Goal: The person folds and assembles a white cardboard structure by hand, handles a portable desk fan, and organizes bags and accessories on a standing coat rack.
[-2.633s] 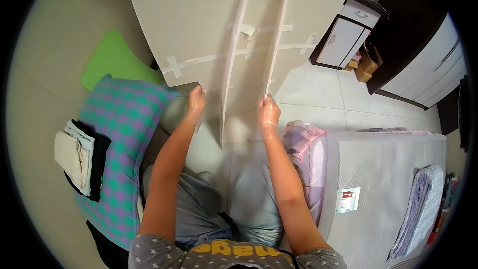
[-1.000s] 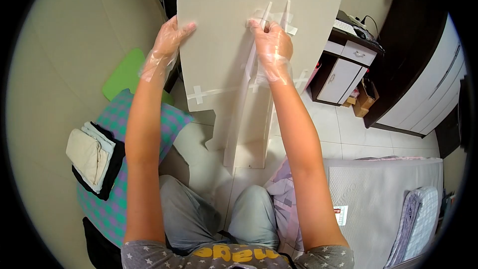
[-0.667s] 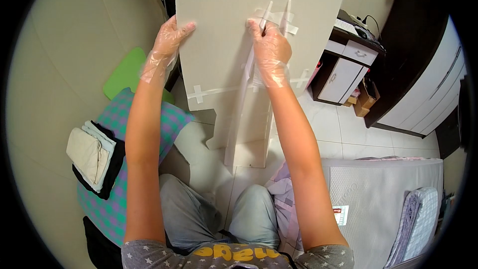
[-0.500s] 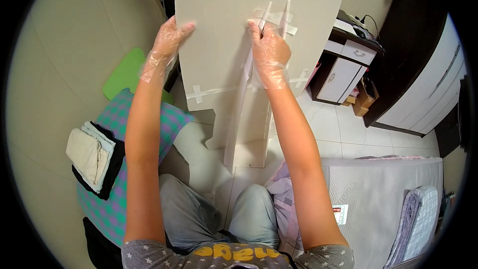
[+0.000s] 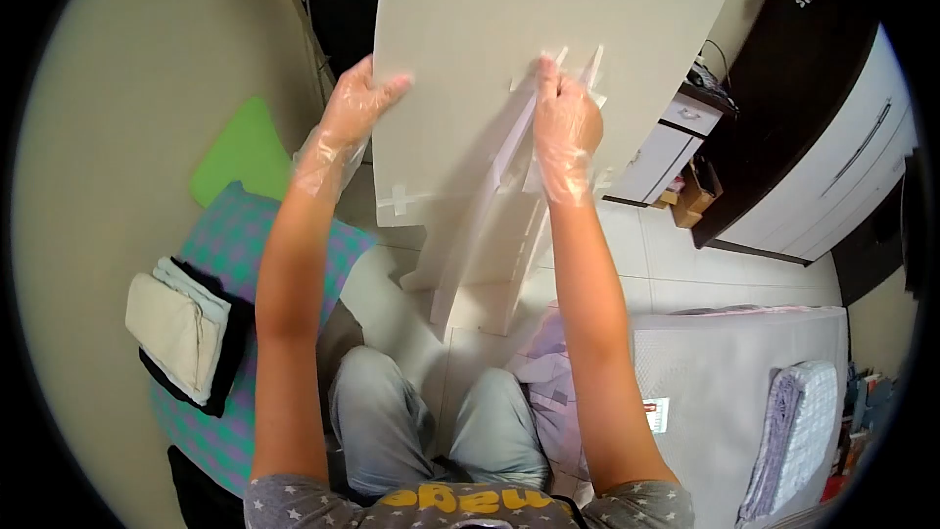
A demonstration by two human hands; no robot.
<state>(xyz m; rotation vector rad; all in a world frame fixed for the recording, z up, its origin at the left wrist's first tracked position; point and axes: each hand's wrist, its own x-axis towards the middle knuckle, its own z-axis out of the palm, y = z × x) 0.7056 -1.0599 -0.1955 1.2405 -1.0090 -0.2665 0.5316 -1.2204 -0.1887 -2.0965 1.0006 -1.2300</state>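
Note:
A large off-white cardboard panel [image 5: 470,15] stands tilted in front of me, with pieces of clear tape [image 5: 394,201] on its face. A long folded cardboard support [image 5: 468,225] runs from the panel down to the floor. My left hand [image 5: 352,116], in a clear plastic glove, pinches the panel's left edge, thumb on the near face and fingers hidden behind. My right hand [image 5: 568,127], also gloved, is closed around the upper part of the support, close to the taped joint. The far side of the panel is hidden.
On the left, folded cloths [image 5: 176,328] lie on a green-and-purple checked cover [image 5: 220,235], near a green chair back [image 5: 240,152]. On the right are a mattress [image 5: 720,362] with a folded blanket [image 5: 798,421], a white cabinet [image 5: 646,162] and a cardboard box [image 5: 697,194].
The panel has shifted right and slightly down in view and leans more to the right. Both hands have moved with it, keeping their hold. The camera view has also shifted a little.

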